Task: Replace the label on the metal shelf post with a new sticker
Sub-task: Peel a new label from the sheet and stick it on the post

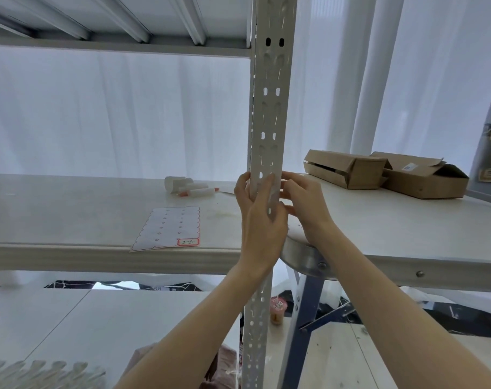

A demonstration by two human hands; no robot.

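A white perforated metal shelf post runs upright through the middle of the view. My left hand wraps around the post from the left, its fingers lying over the post's front face. My right hand touches the post's right edge at the same height, fingertips pinched against it. Any label under the fingers is hidden. On the shelf board to the left lies a sticker sheet with red-edged outlines; one written sticker sits at its near right corner.
Markers and a white roll lie on the shelf behind the sheet. Two open cardboard boxes rest on a white table to the right. A small pink cup stands on the floor beside the post. An upper shelf spans overhead.
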